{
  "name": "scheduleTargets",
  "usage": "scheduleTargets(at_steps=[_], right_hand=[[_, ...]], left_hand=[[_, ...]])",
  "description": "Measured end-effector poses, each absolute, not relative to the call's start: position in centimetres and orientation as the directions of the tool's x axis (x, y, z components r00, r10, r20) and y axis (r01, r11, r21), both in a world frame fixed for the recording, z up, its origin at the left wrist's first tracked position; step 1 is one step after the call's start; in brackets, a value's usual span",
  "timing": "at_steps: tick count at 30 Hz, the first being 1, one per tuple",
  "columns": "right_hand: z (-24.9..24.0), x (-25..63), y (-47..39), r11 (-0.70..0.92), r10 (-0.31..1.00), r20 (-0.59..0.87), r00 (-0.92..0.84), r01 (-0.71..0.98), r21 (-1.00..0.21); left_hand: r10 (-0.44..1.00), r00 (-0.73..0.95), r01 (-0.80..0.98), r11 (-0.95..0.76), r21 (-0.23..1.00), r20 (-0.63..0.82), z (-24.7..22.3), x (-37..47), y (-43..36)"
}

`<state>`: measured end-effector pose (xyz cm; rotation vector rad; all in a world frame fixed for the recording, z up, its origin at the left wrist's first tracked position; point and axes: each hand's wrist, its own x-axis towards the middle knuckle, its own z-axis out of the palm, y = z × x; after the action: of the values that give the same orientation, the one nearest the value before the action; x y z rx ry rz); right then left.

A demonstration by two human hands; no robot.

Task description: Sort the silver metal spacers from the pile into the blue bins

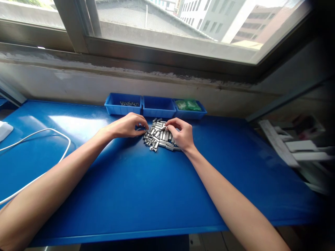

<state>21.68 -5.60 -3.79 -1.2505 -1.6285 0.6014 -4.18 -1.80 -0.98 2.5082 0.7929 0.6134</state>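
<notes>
A pile of shiny metal cylinders [162, 143] lies on the blue table, with smaller bolt-like metal parts [151, 148] along its left side. My left hand [131, 125] is at the pile's left edge, thumb and fingertips closed together among the small parts; what they pinch, if anything, is too small to make out. Over the right side of the pile, my right hand [182, 133] pinches a metal cylinder [163, 128] between thumb and forefinger. Part of the pile is hidden under the right hand.
Behind the pile stand three blue bins: the left bin [112, 108] holds small metal parts, the middle bin [158, 112] shows a bare floor, and the right bin [192, 114] holds green plastic bags [187, 104]. A white cable [59, 130] curves across the left of the table [136, 198].
</notes>
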Motion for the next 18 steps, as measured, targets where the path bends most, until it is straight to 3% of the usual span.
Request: scheduleTargets(at_steps=[6, 9, 12, 18], right_hand=[[-3.7, 21.7, -5.7, 0.362, 0.916, 0.401, -0.013, 0.457, -0.812], [-3.6, 21.7, -5.7, 0.378, 0.904, 0.426, -0.006, 0.474, -0.796], [-3.7, 21.7, -5.6, 0.39, 0.9, 0.436, -0.018, 0.481, -0.785], [-3.7, 21.7, -5.6, 0.398, 0.891, 0.453, -0.021, 0.515, -0.759]], left_hand=[[0.675, 0.679, 0.44, -0.69, 0.574, 0.29, -1.3, -4.0, -1.7], [0.797, 0.555, 0.407, -0.512, 0.757, 0.24, -1.0, -3.7, -2.0], [0.858, 0.502, 0.253, -0.269, 0.929, 0.112, -0.3, -3.4, -2.2], [0.853, 0.522, 0.107, -0.067, 0.992, 0.001, 0.4, -3.4, -2.3]])
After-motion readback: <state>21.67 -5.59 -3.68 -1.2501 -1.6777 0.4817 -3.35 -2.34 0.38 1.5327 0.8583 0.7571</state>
